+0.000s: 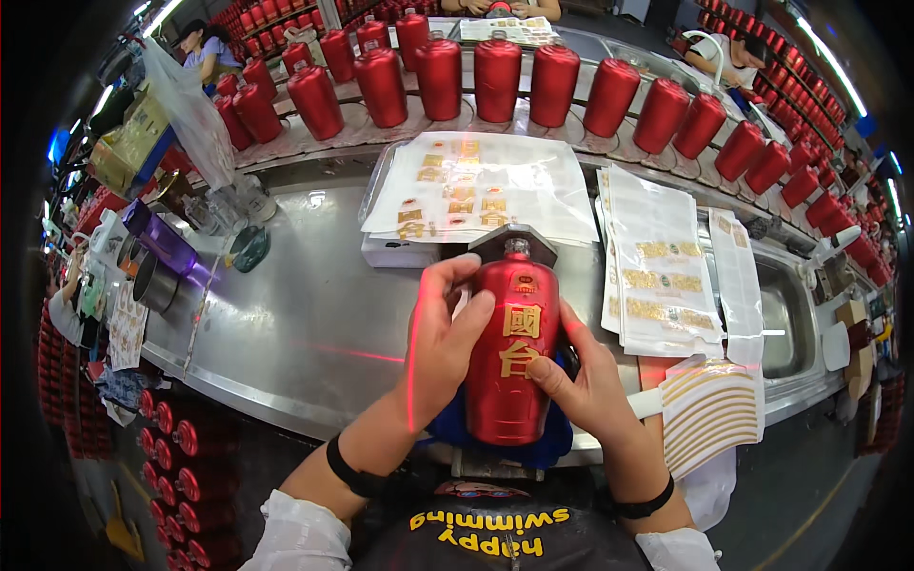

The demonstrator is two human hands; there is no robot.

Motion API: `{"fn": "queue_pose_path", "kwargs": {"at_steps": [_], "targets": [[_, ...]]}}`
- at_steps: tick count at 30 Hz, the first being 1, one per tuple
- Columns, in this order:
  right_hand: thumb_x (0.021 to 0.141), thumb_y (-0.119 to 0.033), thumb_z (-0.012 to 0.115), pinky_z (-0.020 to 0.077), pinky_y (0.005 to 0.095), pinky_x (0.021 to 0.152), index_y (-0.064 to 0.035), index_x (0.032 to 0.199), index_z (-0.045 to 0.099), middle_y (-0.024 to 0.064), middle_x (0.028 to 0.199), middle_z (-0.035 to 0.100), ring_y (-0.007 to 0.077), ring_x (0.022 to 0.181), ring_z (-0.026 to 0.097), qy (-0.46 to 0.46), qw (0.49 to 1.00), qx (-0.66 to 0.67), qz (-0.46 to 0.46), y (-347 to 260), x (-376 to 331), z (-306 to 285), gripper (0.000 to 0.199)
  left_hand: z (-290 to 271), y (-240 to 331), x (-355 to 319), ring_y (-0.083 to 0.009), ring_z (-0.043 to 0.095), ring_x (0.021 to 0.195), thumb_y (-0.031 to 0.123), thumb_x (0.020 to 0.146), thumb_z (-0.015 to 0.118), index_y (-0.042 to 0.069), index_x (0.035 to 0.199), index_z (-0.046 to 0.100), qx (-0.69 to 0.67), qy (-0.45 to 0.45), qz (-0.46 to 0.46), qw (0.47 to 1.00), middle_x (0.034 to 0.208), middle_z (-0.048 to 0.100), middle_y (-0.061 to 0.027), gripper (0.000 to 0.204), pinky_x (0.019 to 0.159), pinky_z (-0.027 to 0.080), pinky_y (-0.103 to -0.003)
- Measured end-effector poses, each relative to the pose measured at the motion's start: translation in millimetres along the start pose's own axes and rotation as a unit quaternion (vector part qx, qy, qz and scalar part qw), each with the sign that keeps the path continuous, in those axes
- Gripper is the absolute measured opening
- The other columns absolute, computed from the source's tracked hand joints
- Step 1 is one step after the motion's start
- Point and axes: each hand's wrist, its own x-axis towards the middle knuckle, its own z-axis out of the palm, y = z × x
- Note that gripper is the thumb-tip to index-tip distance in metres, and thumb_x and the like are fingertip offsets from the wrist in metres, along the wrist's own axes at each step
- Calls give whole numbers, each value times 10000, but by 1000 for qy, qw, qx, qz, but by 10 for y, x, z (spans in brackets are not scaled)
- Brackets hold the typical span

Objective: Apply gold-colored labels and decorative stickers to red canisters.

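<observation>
A glossy red bottle [514, 409] with raised gold characters lies tilted in front of me, its neck pointing away. Around its right side wraps my right hand [595, 385], the thumb pressed on the lower gold character. My left hand [443, 324] is closed at the bottle's upper left side, with its thumb at the edge; the contact of its other fingers is partly hidden. Behind the bottle's neck is a dark angular support [543, 247], and blue cloth [560, 443] shows beneath the bottle. Red laser lines cross my left hand and the bottle.
Sheets of gold stickers [543, 176] lie beyond the bottle, with more label sheets [657, 247] to the right. A strip sheet [709, 414] sits by my right forearm. Red bottles [497, 81] line a curved conveyor. A sink [785, 314] is right; a purple bottle [162, 238] is left.
</observation>
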Motion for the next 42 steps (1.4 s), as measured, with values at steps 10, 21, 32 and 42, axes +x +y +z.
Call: {"fn": "queue_pose_path", "kwargs": {"at_steps": [10,21,32,42], "targets": [[873,-398,706,402,358,1029,97,1433,323,258,1307,543,283,1230,535,-3,1000,8,12,16,-14,-6,840,58,-2,315,-103,514,965,136,939,600,20,1102,485,182,-29,-11,983,1048,526,-46,230,870,442,-261],[869,-400,713,397,359,1033,89,1438,320,257,1300,543,284,1232,532,-8,1000,7,16,-12,-9,-13,847,85,43,324,-174,538,906,210,915,640,2,1086,523,78,-19,-37,996,981,569,-96,294,843,455,-321],[872,-394,710,384,373,1050,82,1442,316,273,1329,514,316,1257,510,-6,1000,-8,1,27,-22,-11,841,-104,304,349,-276,498,1074,258,948,574,44,1251,610,421,-207,279,838,1088,670,-84,373,984,338,-376],[871,-401,708,386,372,1046,82,1446,309,272,1330,511,318,1264,505,-10,1000,-7,5,15,-20,-18,850,-91,181,477,-266,534,1026,129,934,553,25,1224,624,301,-94,205,927,1068,618,-140,316,902,437,-363]]}}
